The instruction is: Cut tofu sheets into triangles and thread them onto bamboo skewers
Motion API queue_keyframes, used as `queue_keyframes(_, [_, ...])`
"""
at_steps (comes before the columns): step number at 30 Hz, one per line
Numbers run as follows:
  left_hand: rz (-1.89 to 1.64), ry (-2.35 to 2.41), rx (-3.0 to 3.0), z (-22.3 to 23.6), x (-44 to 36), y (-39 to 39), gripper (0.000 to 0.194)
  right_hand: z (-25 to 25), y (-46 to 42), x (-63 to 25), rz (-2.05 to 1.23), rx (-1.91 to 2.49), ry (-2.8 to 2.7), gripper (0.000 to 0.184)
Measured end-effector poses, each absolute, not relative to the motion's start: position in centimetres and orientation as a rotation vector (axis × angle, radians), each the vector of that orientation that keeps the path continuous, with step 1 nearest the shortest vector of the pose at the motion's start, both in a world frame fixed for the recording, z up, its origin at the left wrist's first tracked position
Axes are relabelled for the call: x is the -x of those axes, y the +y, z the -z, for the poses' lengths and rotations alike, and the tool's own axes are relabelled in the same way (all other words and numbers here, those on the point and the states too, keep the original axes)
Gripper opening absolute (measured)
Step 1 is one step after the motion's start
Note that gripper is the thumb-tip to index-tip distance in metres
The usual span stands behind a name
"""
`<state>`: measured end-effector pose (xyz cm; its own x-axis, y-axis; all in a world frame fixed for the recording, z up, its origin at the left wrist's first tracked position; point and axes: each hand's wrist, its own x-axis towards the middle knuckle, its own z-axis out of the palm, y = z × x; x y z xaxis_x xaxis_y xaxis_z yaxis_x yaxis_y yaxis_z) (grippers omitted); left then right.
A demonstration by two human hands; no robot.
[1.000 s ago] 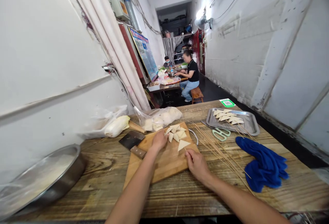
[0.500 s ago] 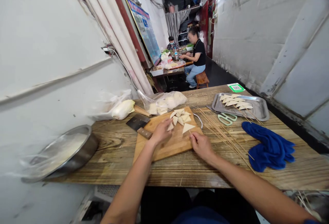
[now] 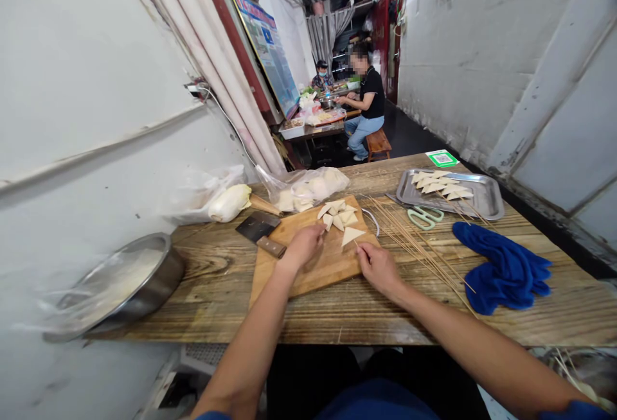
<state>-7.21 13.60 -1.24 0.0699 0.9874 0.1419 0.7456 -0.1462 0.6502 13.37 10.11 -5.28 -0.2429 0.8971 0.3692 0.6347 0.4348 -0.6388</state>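
My right hand (image 3: 378, 266) is closed on a thin bamboo skewer (image 3: 357, 243) at the near right of the wooden cutting board (image 3: 308, 279). One pale triangular slice (image 3: 352, 236), like tofu, is on the skewer's tip. Over the board's left half, my left hand (image 3: 304, 245) has its fingers pinched together beside a small pile of similar slices (image 3: 337, 214); whatever is between them is hidden. A cleaver (image 3: 259, 227) lies left of that hand, its wooden handle resting on the board. Loose skewers (image 3: 419, 250) lie right of my right hand.
A metal tray (image 3: 486, 198) at the back right holds skewered slices. Green-handled scissors (image 3: 425, 218) and blue gloves (image 3: 506, 272) lie near it. A plastic bag of slices (image 3: 313, 189) and a pale cabbage (image 3: 231, 203) are behind the board. A metal basin (image 3: 168, 266) stands left. Two people sit farther back.
The triangular slice seen at my left fingers no longer shows, and those fingers have shifted slightly toward the pile. My right hand still holds the skewer with its slice.
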Motion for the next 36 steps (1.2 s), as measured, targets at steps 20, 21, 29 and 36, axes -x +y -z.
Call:
queue_keyframes(20, [-1.545,1.018,-0.066,3.5,6.2,13.4,0.014,4.7,8.3,-13.4,-0.426,1.083,-2.334,0.029])
queue_keyframes(21, [-1.55,1.018,-0.051,3.4,6.3,13.5,0.014,4.7,8.3,-13.5,-0.423,1.093,-2.343,0.029])
queue_keyframes(29, [-1.541,1.013,-0.008,3.4,6.7,13.8,0.008,4.5,8.4,-13.7,-0.43,1.123,-2.385,0.031])
queue_keyframes(36, [-1.555,1.007,-0.01,3.1,6.4,13.7,0.008,4.5,8.3,-13.7,-0.431,1.125,-2.405,0.032])
